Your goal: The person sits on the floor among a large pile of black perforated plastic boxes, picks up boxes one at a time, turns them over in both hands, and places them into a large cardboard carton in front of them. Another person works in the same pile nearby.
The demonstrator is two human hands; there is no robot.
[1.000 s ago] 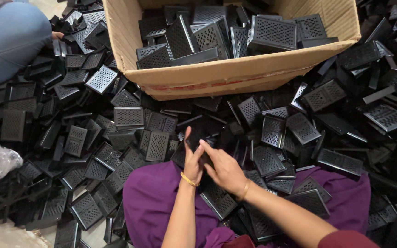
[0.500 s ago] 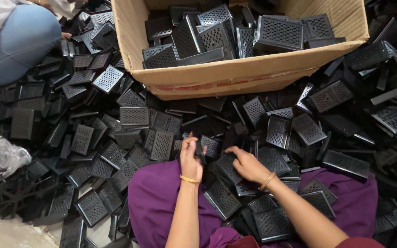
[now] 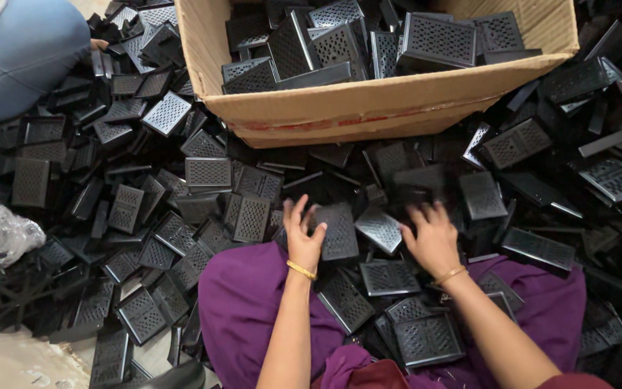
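Observation:
My left hand (image 3: 302, 234) grips the edge of a black perforated plastic panel (image 3: 340, 230), holding it just above my purple-clad lap (image 3: 242, 302). My right hand (image 3: 432, 238) lies to the right with fingers spread, palm down on the heap of loose black perforated panels (image 3: 210, 173); it looks slightly blurred and holds nothing that I can see. Gold bangles ring both wrists. More panels (image 3: 426, 338) rest on my lap between my forearms.
An open cardboard box (image 3: 368, 108) full of the same black panels stands just beyond my hands. Panels cover the floor all around. Another person in blue clothing (image 3: 16, 57) sits at the far left. A crumpled clear plastic bag (image 3: 1, 230) lies at the left.
My hands were together on one panel a second ago. The right hand has since let go and moved right onto the pile, while the left keeps hold of the panel.

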